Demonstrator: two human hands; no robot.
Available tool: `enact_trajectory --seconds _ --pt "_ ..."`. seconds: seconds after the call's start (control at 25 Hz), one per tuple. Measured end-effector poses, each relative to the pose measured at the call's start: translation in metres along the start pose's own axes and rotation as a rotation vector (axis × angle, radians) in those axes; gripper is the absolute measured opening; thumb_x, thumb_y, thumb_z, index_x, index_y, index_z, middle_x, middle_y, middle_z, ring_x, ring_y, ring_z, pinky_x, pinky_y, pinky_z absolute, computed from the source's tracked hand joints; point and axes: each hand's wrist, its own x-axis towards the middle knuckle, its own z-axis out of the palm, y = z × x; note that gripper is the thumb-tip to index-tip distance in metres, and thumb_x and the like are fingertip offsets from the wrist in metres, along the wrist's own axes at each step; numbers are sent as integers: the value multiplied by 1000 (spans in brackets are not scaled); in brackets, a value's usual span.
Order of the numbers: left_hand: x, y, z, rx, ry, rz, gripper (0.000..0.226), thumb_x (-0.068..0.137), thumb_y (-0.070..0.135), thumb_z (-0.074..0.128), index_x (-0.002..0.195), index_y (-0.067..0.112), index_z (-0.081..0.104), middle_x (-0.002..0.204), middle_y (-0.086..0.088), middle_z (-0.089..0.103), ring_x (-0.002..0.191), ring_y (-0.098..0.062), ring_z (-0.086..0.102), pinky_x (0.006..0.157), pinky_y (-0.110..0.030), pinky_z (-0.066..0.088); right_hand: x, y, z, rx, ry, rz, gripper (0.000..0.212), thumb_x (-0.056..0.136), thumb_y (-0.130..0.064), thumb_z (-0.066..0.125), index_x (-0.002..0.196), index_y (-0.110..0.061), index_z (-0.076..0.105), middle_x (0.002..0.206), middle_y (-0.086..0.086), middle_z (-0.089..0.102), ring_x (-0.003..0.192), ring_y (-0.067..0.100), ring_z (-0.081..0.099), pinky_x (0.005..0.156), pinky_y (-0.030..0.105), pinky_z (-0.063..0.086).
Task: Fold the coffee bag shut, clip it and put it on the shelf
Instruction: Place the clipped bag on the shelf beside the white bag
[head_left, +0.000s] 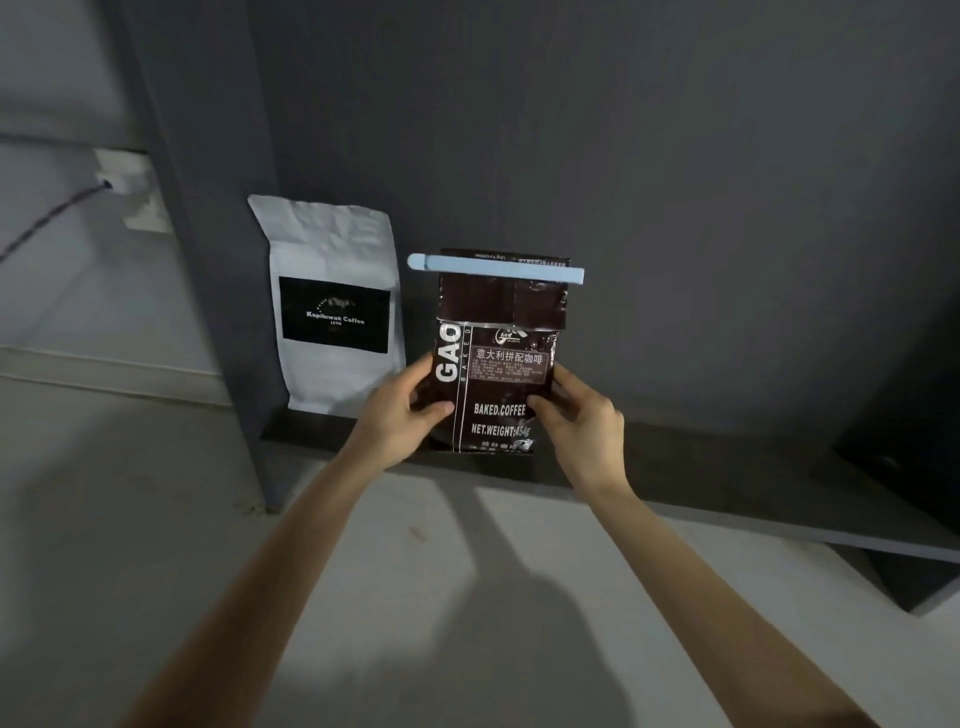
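While both hands (400, 402) (582, 410) grip its lower sides, the clipped coffee bag (493, 374) looks soft, full, likely crinkly-slick above the shelf (727, 483).

Glossy, crinkled dark foil coffee bag (493, 364); above the grip, smooth pale-blue plastic clip (496, 269); beside it, matt white paper bag (332, 249); matt dark shelf (727, 483).

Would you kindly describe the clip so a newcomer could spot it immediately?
Find the dark shelf against the grey wall, where both hands hold a dark brown coffee bag. Across its folded top lies the clip, a long pale blue bar, the only light blue thing there.
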Motion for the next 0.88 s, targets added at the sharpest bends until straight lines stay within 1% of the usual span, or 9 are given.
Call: enact_trajectory --seconds 0.12,0.2,0.36,0.48,0.56,0.6,0.68,0.76,0.88 --pt "20 -7 -1 2 55 -71 56 80 0 57 131 12 38 130 -8 54 116 -8 45 95 -18 31 17 7 17 8 18 -9 41 82 -1 58 121 -10 52 119 12 63 96 7 55 69 -12 34" --pt "28 -16 1 -7 69 -120 55 80 0 57 131 11 39 132 -8 52 123 -16 46 96 -20 31 25 14 26 11 21 0 42 81 0 58 121 -10 52 119 13 63 98 11 57 71 -10 34" --pt "32 -30 9 -36 65 -208 56 82 -1 56 133 8 35 138 -15 45 126 -26 43 101 -28 33 31 32 36 -32 -25 25 38 82 -3 57 119 -14 54 110 10 68 92 16 65 71 -6 39" --pt "35 -32 11 -31 73 -234 52 84 3 54 132 7 35 140 -16 42 128 -29 41 104 -33 33 36 35 36 -31 -64 47 39 84 -4 55 121 -15 52 109 3 67 89 17 67 73 4 46" --pt "39 -33 12 -18 75 -237 50 84 4 54 132 8 37 139 -16 44 127 -29 42 103 -35 35 39 31 33 -33 -108 64 42 84 -2 54 124 -15 49 104 -3 61 90 13 63 71 1 45" --pt "40 -33 12 -16 70 -237 50 84 5 54 131 8 38 138 -15 45 127 -29 43 102 -35 37 39 29 32 -45 -130 65 42 84 -3 54 124 -15 48 105 -2 61 92 13 62 74 3 45" --pt "41 -33 12 -30 59 -234 50 83 4 54 131 9 38 135 -14 49 125 -29 45 97 -32 38 39 27 30 -85 -164 60 44 84 -8 57 125 -18 46 114 3 63 102 18 60 87 23 47" --pt "41 -32 12 -42 52 -236 54 83 4 54 133 10 34 136 -13 48 124 -27 46 95 -29 37 38 27 30 -126 -189 64 47 83 -12 58 127 -21 43 119 7 62 108 23 59 92 37 48" --pt "43 -27 9 -10 32 -213 67 81 10 59 138 15 24 140 -12 43 126 -25 43 107 -40 36 34 19 21 -179 -219 68 54 84 -16 58 132 -22 35 129 9 56 116 26 53 96 42 45"
